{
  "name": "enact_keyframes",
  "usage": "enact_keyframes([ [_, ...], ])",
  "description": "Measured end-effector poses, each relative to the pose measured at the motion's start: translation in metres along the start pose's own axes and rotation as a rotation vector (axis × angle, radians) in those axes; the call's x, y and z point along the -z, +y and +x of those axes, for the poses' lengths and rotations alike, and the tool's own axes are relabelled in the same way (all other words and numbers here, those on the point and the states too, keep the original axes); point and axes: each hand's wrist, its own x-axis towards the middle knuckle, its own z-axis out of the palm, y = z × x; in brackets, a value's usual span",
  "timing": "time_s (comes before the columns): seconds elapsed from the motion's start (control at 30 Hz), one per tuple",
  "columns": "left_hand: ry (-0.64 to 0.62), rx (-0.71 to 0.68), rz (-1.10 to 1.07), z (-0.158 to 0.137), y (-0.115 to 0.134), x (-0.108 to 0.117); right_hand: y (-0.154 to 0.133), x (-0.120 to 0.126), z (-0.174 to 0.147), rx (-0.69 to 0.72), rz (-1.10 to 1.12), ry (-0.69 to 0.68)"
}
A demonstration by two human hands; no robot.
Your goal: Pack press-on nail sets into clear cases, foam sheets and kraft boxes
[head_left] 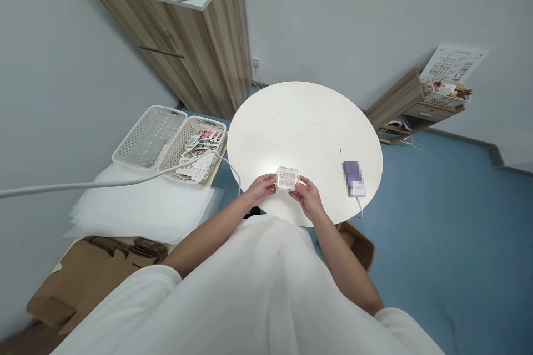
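Note:
A small clear plastic box (287, 178) with rows of pinkish pieces inside is held over the near part of the round white table (300, 116). The pieces look like press-on nails, though they are too small to be sure. My left hand (262, 188) grips the box's left edge between thumb and fingers. On the opposite side, my right hand (307, 195) pinches its lower right corner. Parts of the fingers of both hands are hidden behind the box.
Left of the table stand a white basket of printed cards (200, 147) and a basket of clear plastic packaging (150, 136). White foam sheets (141, 205) and folded brown cardboard (91, 283) lie nearer. A blurred purple item (353, 177) rests at the table's right. A white cable (125, 182) crosses the left side.

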Motion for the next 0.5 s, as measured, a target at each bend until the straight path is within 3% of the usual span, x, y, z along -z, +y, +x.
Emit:
enact_keyframes([
  [0.27,-0.029,0.004,0.231,-0.002,-0.023,-0.021,-0.003,0.027,0.003,0.056,-0.024,0.017],
  [0.5,0.12,-0.144,0.448,-0.002,-0.031,-0.031,-0.003,0.037,0.001,0.066,-0.061,0.024],
])
